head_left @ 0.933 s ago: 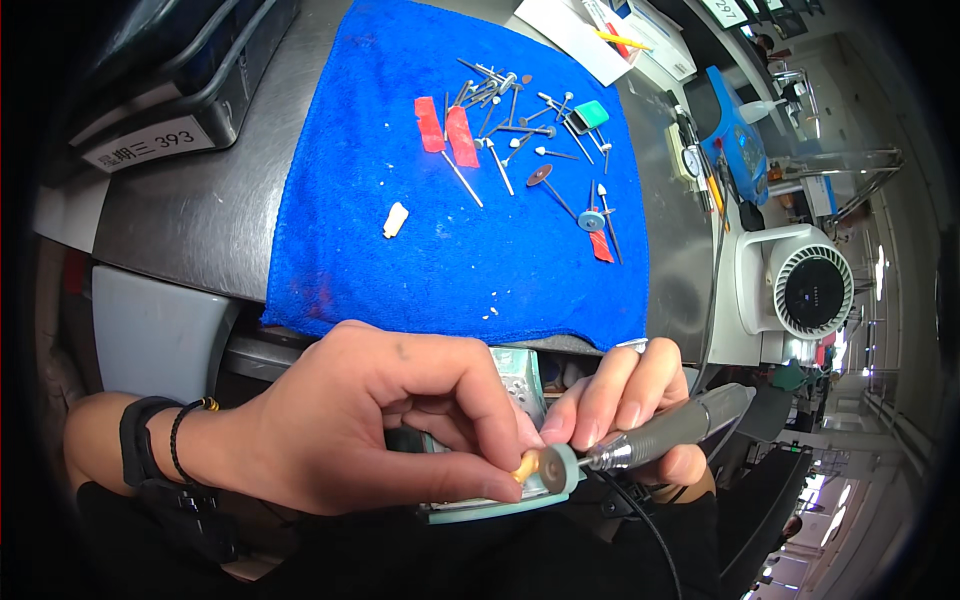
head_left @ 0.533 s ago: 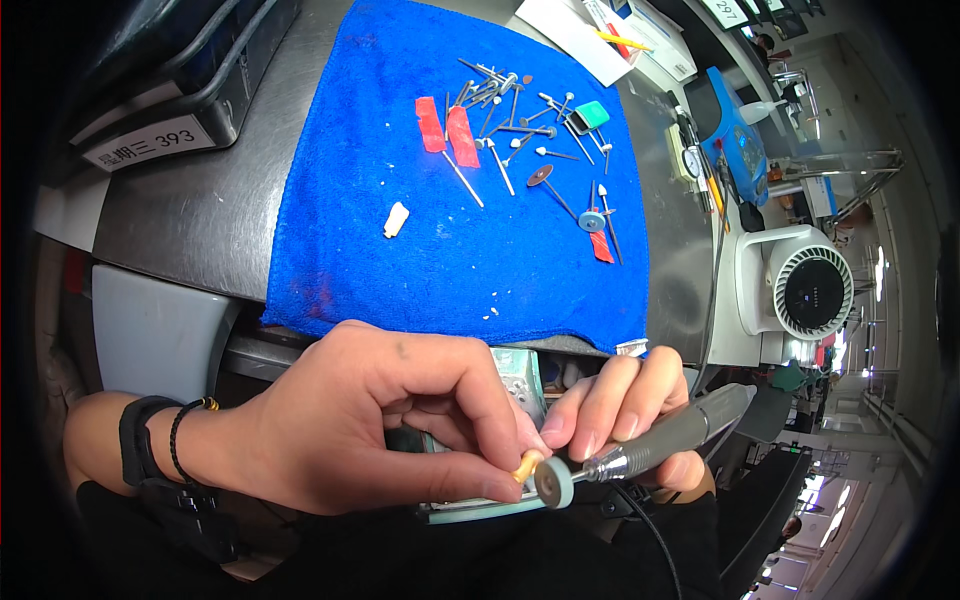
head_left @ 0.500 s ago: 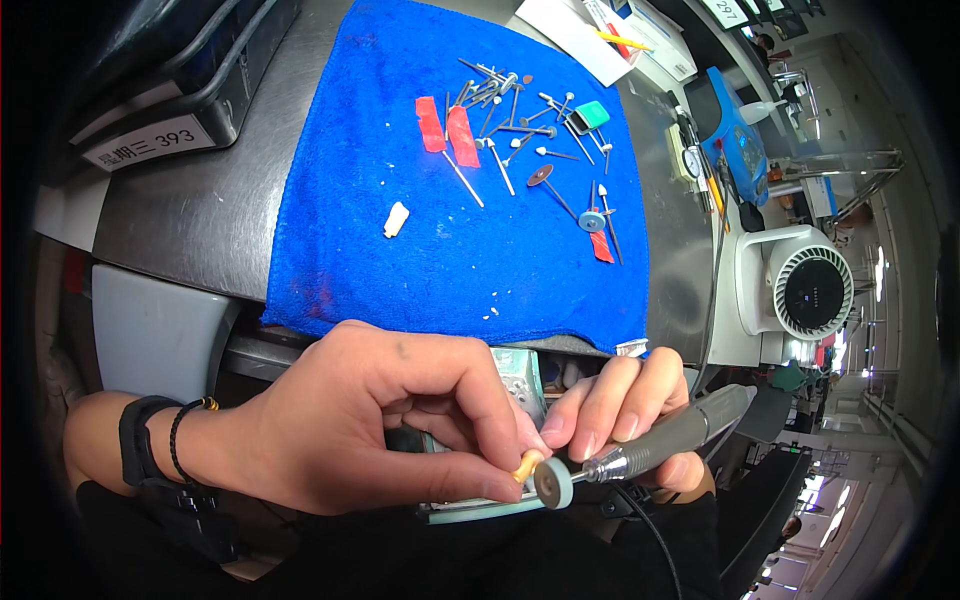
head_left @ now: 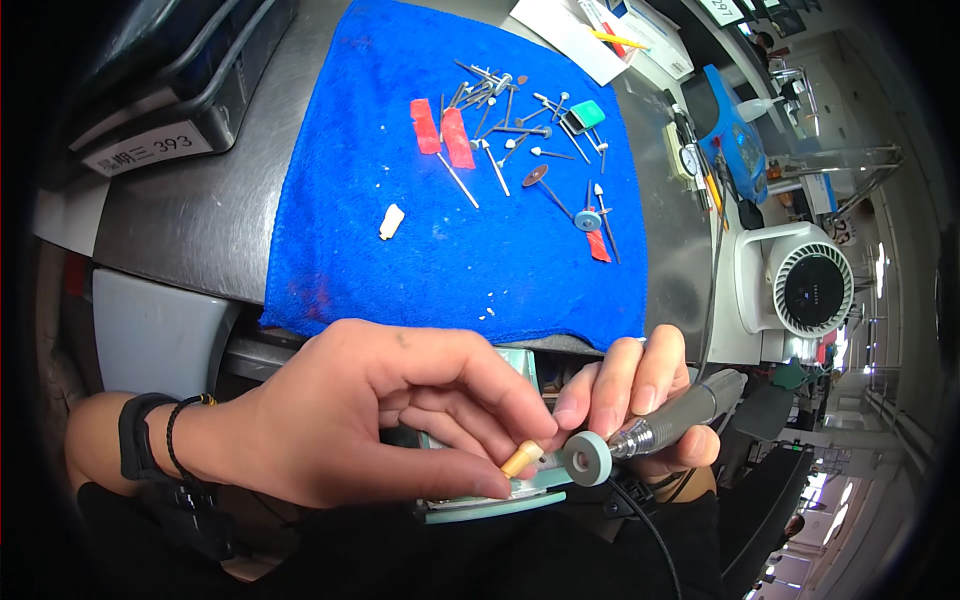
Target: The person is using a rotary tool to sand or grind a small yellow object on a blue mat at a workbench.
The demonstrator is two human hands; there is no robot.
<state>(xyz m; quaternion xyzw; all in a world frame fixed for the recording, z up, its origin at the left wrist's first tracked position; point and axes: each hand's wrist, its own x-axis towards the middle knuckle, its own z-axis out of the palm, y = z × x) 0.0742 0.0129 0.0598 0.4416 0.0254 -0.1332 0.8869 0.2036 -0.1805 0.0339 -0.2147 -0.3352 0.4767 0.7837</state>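
My left hand (head_left: 390,410) is closed, with thumb and fingers around a small yellow piece with a whitish end (head_left: 522,459), tooth-like in shape. In my right hand (head_left: 640,385) lies a grey rotary handpiece (head_left: 690,412), its tip pointing left. A pale grey-green grinding wheel (head_left: 587,459) is mounted on that tip. A small gap separates the wheel from the yellow piece. Both hands are just in front of the blue towel (head_left: 400,290), over a tray-like thing with a pale green edge (head_left: 495,508), partly covered by my left hand.
Several rotary bits (head_left: 520,130), strips of red tape (head_left: 458,138) and a cream-coloured piece (head_left: 391,221) lie on the towel. Black bins (head_left: 165,125) stand at the far left. A white fan (head_left: 812,285) is on the right. The handpiece's cable (head_left: 650,530) hangs below my right hand.
The handpiece and wheel have moved right, away from the yellow piece. The wheel now faces me more. The yellow piece has turned in my left fingers and shows more of its length.
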